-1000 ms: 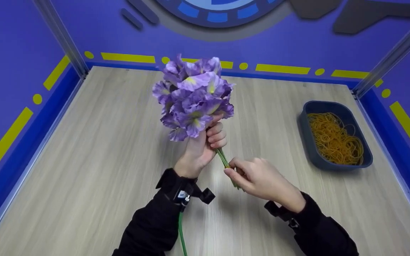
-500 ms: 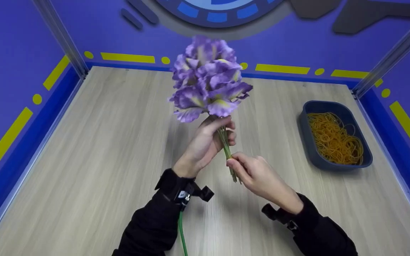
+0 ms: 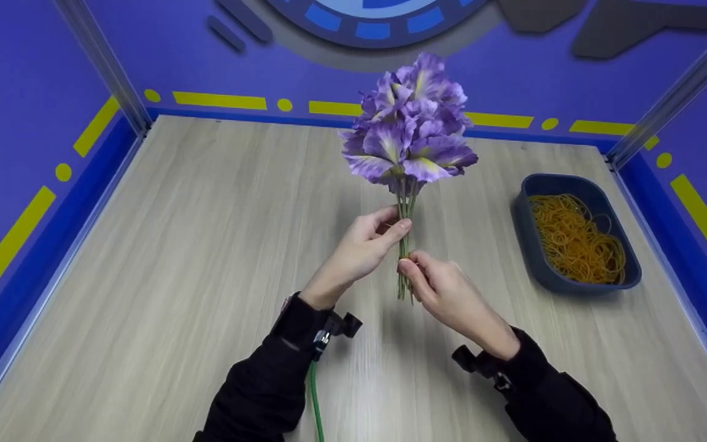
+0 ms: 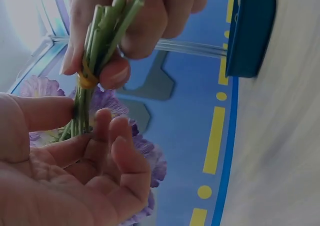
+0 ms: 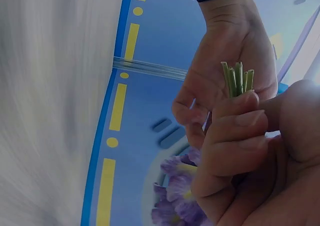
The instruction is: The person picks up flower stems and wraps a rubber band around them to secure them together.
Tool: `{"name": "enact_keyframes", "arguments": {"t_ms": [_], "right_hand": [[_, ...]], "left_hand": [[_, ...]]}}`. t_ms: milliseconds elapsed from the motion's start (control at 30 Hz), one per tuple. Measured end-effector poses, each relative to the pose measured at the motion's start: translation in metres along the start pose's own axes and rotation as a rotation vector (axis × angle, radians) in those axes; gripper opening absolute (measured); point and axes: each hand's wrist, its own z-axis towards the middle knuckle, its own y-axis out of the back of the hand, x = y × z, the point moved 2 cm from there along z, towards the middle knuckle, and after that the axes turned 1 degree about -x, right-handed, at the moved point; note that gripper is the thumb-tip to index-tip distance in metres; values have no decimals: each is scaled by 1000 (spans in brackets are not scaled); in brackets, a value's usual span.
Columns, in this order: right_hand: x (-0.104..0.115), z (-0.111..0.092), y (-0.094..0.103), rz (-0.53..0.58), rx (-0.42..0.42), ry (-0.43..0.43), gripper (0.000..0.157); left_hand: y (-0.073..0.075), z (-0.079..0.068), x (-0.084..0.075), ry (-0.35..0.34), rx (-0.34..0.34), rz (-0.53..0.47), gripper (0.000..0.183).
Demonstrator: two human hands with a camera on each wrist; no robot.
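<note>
A bunch of purple artificial flowers (image 3: 412,126) with yellow throats stands upright above the table, its green stems (image 3: 404,205) pointing down. My left hand (image 3: 361,248) pinches the stems between thumb and fingers, partway below the blooms. Lower down, my right hand (image 3: 448,291) pinches them near their cut ends. A yellow-orange rubber band (image 4: 87,80) circles the stems in the left wrist view, right at the right hand's fingertips. In the right wrist view the cut stem ends (image 5: 237,79) poke out past the curled right fingers, and the flower heads are partly hidden behind that hand.
A dark blue-grey tub (image 3: 528,252) stands at the right of the wooden table (image 3: 206,245), holding a heap of rubber bands (image 3: 577,242). Blue walls with yellow marks enclose the table's back and sides. A green cable (image 3: 313,399) trails from the left wrist.
The flowers have swung upright and moved right and up. My left hand has gone from a fist-like grip to a thumb-and-finger pinch. The right hand stays by the stem ends, slightly higher.
</note>
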Motion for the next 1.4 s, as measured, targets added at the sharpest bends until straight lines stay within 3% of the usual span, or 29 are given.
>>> {"name": "enact_keyframes", "arguments": {"t_ms": [167,267,400,800,1133,1400], "right_hand": [[-5,0,-5,-140,61,-25,22],[-11,1,-9,-194,103,-46,25],[-22,4,-16,-200,144,-71,28],[-56,9,-41,-208,314,-205,29],[-61,3,-50,-246,418,-278,26],[-58,2,-47,-270,476,-274,27]], "left_hand": [[1,4,11,25,-14,85,25],[1,7,20,71,-32,141,35],[2,13,35,124,-62,207,50],[3,22,79,260,-73,337,52],[1,24,87,314,-58,447,47],[0,23,90,295,-54,482,47]]}}
